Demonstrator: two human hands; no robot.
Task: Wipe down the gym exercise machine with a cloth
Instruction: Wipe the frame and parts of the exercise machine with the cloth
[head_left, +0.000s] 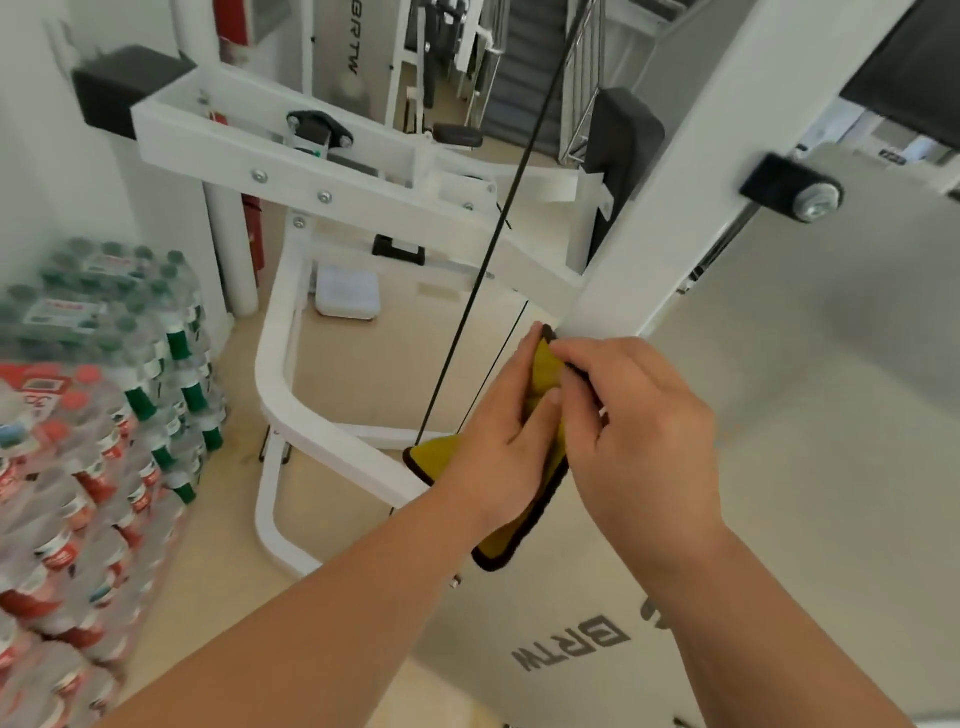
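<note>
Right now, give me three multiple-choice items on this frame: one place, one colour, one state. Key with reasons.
1. Where are the shrink-wrapped packs of water bottles?
A. stacked on the floor, left of the white metal machine frame
B. on the machine's seat
C. in the person's arms

2. What colour is the wiping cloth?
A. blue
B. yellow with black edging
C. plain white

3. How is the cloth held?
A. draped loose over the cable
B. by one hand alone
C. by the left hand and right hand together

Key:
1 A: the packs fill the left edge beside the frame.
2 B: yellow shows between the fingers, with black along the rim.
3 C: fingers of both hands close on it.
</note>
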